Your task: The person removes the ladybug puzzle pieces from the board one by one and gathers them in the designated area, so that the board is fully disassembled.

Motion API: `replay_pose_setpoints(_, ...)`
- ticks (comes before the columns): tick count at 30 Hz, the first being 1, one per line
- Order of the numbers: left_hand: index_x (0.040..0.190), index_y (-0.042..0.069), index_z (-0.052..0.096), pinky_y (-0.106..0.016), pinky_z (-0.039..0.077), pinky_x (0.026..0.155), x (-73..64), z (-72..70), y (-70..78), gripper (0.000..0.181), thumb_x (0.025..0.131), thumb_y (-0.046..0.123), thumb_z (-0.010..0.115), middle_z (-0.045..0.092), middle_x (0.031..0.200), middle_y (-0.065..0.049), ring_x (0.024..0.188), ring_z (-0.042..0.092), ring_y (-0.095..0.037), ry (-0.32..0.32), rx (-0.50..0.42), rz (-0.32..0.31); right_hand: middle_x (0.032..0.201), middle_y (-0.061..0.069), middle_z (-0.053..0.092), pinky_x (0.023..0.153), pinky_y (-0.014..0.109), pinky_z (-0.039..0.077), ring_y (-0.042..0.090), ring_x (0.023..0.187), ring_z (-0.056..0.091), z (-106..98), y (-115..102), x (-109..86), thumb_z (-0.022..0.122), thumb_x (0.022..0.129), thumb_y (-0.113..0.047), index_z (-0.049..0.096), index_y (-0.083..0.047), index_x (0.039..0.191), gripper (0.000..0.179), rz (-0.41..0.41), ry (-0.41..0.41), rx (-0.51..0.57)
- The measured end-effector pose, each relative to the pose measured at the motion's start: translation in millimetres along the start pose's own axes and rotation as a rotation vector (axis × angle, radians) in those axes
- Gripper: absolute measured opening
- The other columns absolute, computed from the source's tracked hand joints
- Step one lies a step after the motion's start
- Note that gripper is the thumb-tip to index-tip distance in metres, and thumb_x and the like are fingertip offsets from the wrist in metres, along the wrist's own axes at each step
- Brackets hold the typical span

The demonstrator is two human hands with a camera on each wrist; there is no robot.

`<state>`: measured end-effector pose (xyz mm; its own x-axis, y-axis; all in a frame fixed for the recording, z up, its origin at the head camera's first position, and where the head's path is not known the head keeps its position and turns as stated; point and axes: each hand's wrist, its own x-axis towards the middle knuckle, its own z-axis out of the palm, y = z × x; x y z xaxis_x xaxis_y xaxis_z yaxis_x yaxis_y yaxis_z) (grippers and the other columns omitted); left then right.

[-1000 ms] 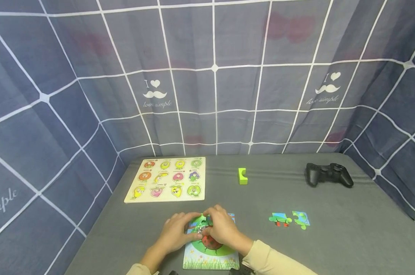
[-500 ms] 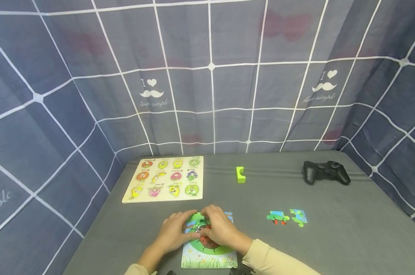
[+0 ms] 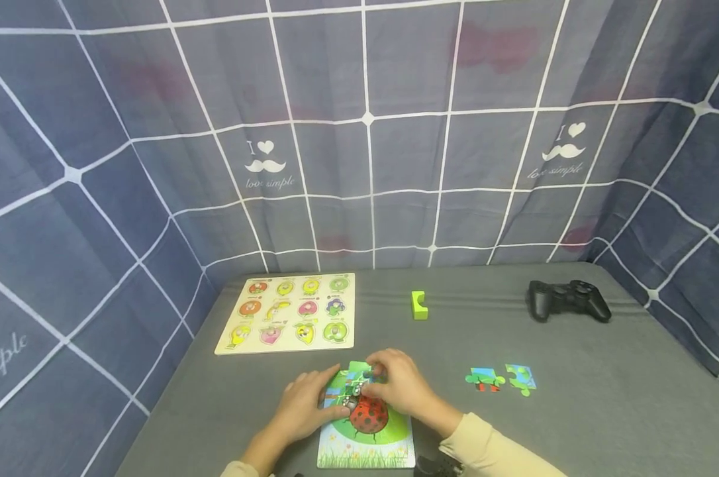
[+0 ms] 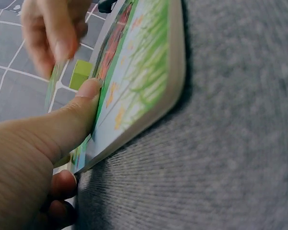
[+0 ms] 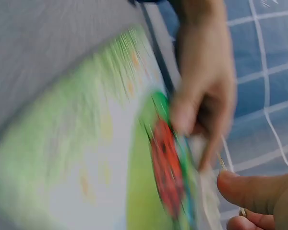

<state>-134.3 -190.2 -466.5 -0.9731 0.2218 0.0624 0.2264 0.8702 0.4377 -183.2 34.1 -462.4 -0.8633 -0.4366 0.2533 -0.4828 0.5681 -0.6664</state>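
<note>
A ladybug jigsaw puzzle board (image 3: 365,454) lies flat near the front of the table. My left hand (image 3: 300,407) holds its left edge, thumb (image 4: 89,91) on the picture side and fingers curled at the rim. Above the upper part of the board my right hand (image 3: 406,387) pinches a puzzle piece (image 3: 357,372) between thumb and fingers. That piece shows green with part of a ladybug's head, and is seen thin and edge-on in the left wrist view. Two loose puzzle pieces, one with red bits (image 3: 484,378) and one blue and green (image 3: 521,379), lie to the right.
A wooden fruit puzzle board (image 3: 288,313) lies at the back left. Behind the ladybug board stands a small lime-green block (image 3: 419,305) with a curved notch. A black game controller (image 3: 568,301) rests at the back right. Checked cloth (image 3: 407,159) walls the table in.
My right hand has lifted a puzzle piece off the board and shifted up and to the right, uncovering the ladybug. My left hand stays at the board's left edge.
</note>
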Motion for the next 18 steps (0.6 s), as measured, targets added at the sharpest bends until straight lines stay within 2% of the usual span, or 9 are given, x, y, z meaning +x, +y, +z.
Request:
replay_pose_setpoints(5,0.14,0.016,0.055,-0.027,0.035,0.074,1.3,-1.2,2.3,0.079,0.076,0.06,0.072,0.05,0.084,0.011,0.081,0.04,-0.005,0.006,0.03,0.02,0.088,-0.002,0.062,0.069,0.021,0.045,0.009,0.078,0.053,-55.2,37.4,-20.0,0.085,0.072,-0.026,0.069,-0.005,0.108,0.045,0.151,0.09,-0.006)
replay_pose_setpoints(10,0.138,0.018,0.057,-0.024,0.03,0.069,7.6,-5.8,1.1,0.071,0.08,0.057,0.069,0.043,0.079,0.011,0.076,0.035,-0.006,0.002,0.072,0.026,0.107,0.012,0.063,0.077,0.034,0.052,0.023,0.094,0.062,-121.1,78.6,-52.6,0.081,0.078,-0.036,0.064,-0.002,0.12,0.057,0.311,0.139,-0.012)
replay_pose_setpoints(12,0.138,0.018,0.057,-0.023,0.028,0.068,11.5,-6.8,-0.3,0.069,0.082,0.057,0.068,0.041,0.078,0.011,0.075,0.033,-0.006,-0.005,0.079,0.033,0.116,0.017,0.06,0.079,0.039,0.053,0.03,0.102,0.063,-140.7,90.5,-66.4,0.079,0.081,-0.039,0.062,-0.001,0.124,0.061,0.36,0.154,-0.013)
replay_pose_setpoints(15,0.138,0.016,0.057,-0.023,0.027,0.067,14.1,-7.8,-1.6,0.07,0.082,0.055,0.069,0.04,0.079,0.009,0.075,0.032,-0.007,-0.032,0.055,0.037,0.119,0.019,0.059,0.078,0.039,0.053,0.034,0.104,0.064,-153.8,103.2,-81.9,0.079,0.081,-0.041,0.062,-0.002,0.124,0.061,0.392,0.163,-0.035)
replay_pose_setpoints(18,0.141,0.014,0.054,-0.024,0.026,0.068,12.6,-8.6,-1.2,0.075,0.081,0.056,0.07,0.042,0.082,0.007,0.076,0.032,-0.009,-0.073,0.025,0.031,0.115,0.017,0.061,0.076,0.04,0.053,0.031,0.102,0.063,-153.6,109.5,-90.8,0.08,0.079,-0.042,0.065,-0.004,0.122,0.059,0.392,0.139,-0.062)
